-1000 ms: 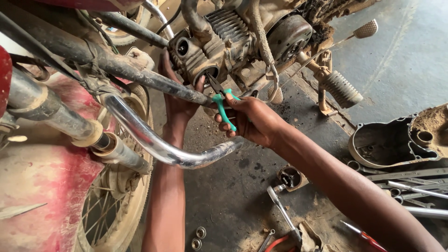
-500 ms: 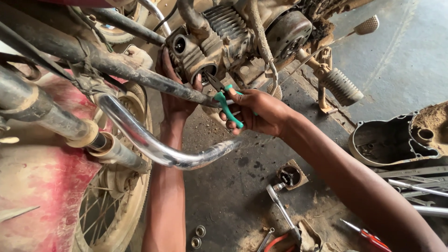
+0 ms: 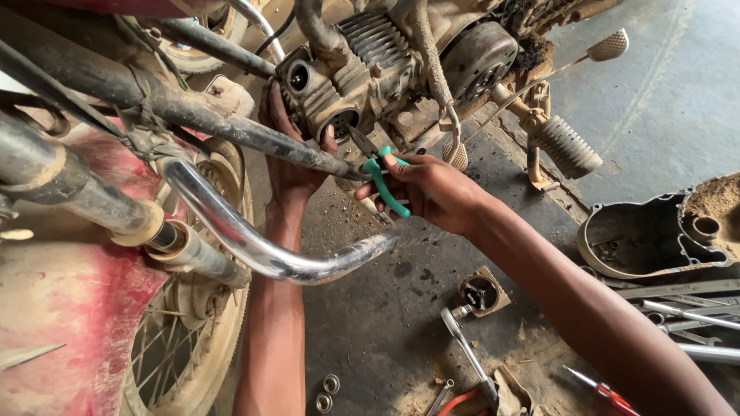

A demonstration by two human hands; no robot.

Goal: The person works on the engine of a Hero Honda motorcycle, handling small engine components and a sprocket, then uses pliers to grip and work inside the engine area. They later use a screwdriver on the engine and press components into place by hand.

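My right hand [image 3: 435, 189] grips green-handled pliers [image 3: 378, 173], their nose pointing up and left at a round opening in the dirty engine cylinder head [image 3: 335, 81] of a motorcycle. My left hand [image 3: 291, 154] reaches up from below and is pressed against the underside of the cylinder head, fingers wrapped on the metal. A bent chrome exhaust pipe [image 3: 254, 246] crosses in front of my left forearm.
The front wheel [image 3: 181, 350] and red mudguard [image 3: 58, 308] fill the left. A footpeg [image 3: 566, 146] hangs at right. On the floor lie an engine cover [image 3: 644, 239], wrenches [image 3: 678, 308], a screwdriver [image 3: 601, 391], a ratchet [image 3: 466, 354], a small part [image 3: 482, 291] and washers [image 3: 327, 393].
The view has shifted so the engine sits lower and closer. My right hand has brought the pliers' nose a little nearer the cylinder head opening. My left hand stays on the head.
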